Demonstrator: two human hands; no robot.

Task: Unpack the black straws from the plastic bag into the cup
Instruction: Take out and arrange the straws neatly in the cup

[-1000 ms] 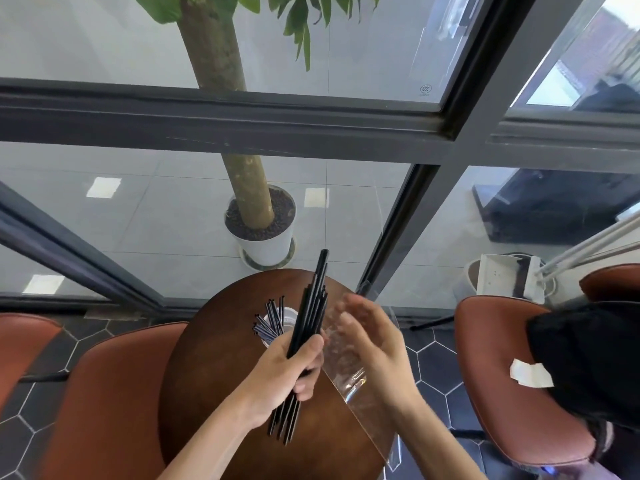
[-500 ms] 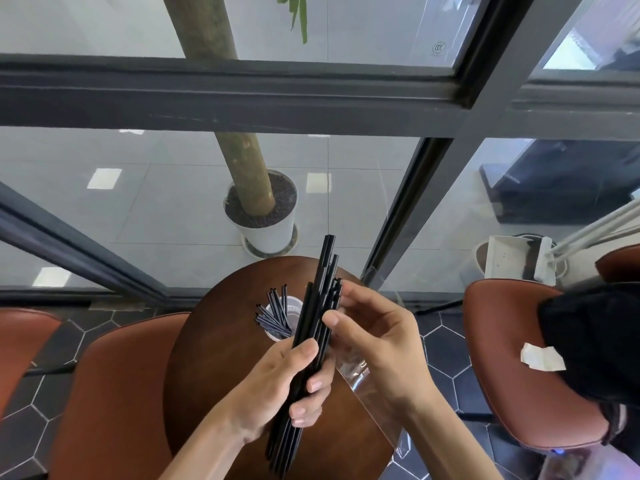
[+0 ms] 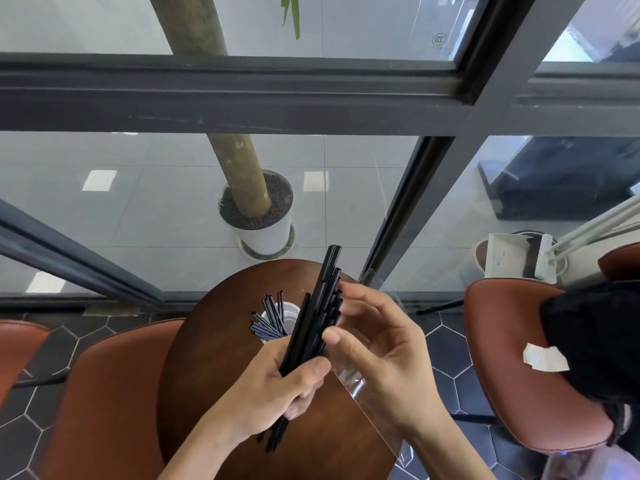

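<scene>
My left hand (image 3: pixel 277 393) grips a bundle of black straws (image 3: pixel 317 313) near their lower ends; the bundle points up and away over the round brown table (image 3: pixel 207 358). My right hand (image 3: pixel 377 355) is beside the upper part of the bundle, thumb and fingertips touching the straws, fingers curled but apart. A clear cup (image 3: pixel 277 318) with several black straws in it stands on the table just left of the bundle. The clear plastic bag (image 3: pixel 367 400) lies on the table under my right hand, partly hidden by it.
Brown padded chairs stand left (image 3: pixel 104 393) and right (image 3: pixel 519 368) of the table; a black garment (image 3: pixel 595 341) lies on the right one. A glass wall with dark frames is close behind the table, with a potted tree (image 3: pixel 258 216) beyond it.
My right hand came off the bag and closed in on the upper part of the bundle. My left hand kept the straws and tilted them slightly; the view tipped down a little.
</scene>
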